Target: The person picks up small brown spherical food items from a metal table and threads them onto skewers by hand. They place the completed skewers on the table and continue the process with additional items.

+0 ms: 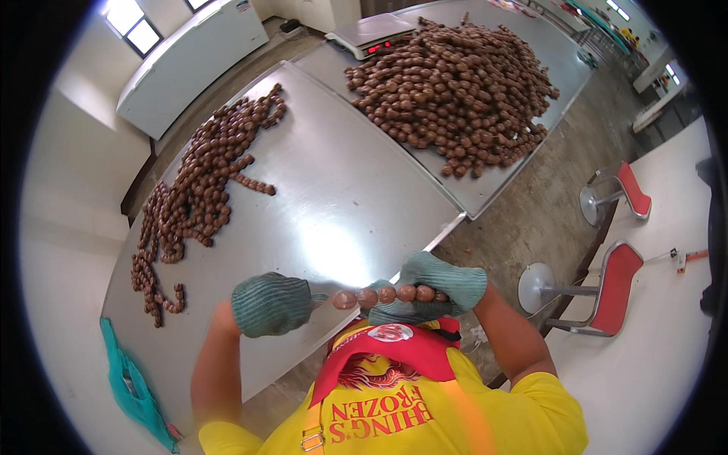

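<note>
Skewer of brown balls (pixel 387 294): it lies level between the two gloved hands, held up in front of the person's chest, just above the near edge of the steel table (pixel 334 197). The right hand (pixel 432 287) wraps its fingers shut around the loaded part, most likely to keep the balls lined up. The left hand (pixel 271 303) is balled shut near the bare end, seemingly gripping the stick's tip, though the stick itself is too thin to make out. About five round, glossy brown balls show in a row, touching one another.

Finished strings of the same balls (pixel 197 189) lie in rows on the table's left. A big loose heap (pixel 455 83) sits on the far table, well apart, beside a scale (pixel 371 34).
</note>
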`<state>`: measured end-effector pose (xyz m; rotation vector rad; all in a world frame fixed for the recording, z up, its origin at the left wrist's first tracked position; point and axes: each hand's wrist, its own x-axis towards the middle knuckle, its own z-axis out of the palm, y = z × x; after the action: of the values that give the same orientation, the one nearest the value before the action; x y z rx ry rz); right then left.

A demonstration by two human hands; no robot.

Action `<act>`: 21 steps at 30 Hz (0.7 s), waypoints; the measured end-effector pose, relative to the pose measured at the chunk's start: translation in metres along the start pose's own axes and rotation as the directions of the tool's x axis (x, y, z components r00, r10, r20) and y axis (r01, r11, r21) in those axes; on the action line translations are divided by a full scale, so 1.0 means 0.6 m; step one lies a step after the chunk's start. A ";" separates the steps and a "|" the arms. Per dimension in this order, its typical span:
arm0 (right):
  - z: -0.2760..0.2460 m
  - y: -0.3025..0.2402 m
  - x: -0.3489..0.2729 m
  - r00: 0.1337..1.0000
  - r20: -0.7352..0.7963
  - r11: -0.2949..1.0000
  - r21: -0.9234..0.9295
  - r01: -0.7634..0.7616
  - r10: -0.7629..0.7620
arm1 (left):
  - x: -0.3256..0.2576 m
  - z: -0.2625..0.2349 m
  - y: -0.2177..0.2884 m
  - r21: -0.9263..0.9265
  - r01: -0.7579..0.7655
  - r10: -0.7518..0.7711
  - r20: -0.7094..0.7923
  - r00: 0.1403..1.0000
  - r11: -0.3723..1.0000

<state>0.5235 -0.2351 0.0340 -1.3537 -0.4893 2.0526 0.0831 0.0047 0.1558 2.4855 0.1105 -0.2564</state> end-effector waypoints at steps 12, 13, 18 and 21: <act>-0.264 0.219 -0.010 0.649 -0.107 0.650 -0.265 0.712 -0.754 | 0.451 -0.087 0.077 -0.013 0.363 -0.317 -0.516 0.796 0.932; -0.265 0.193 -0.003 0.635 -0.155 0.653 -0.210 0.727 -0.757 | 0.496 -0.120 0.055 -0.039 0.385 -0.329 -0.601 0.728 0.922; -0.202 -0.075 -0.166 0.665 -0.163 0.674 -0.338 0.657 -0.729 | 0.719 -0.420 0.075 0.743 0.333 0.168 -0.510 0.844 0.581; -0.188 -0.175 -0.212 0.681 -0.009 0.592 -0.503 0.630 -0.732 | 0.726 -0.546 -0.071 0.429 0.206 0.236 -0.768 0.596 0.879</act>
<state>0.6930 -0.2472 0.1392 -1.3241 -1.2529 1.1483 0.5546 0.2438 0.2960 2.8880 0.4510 1.0325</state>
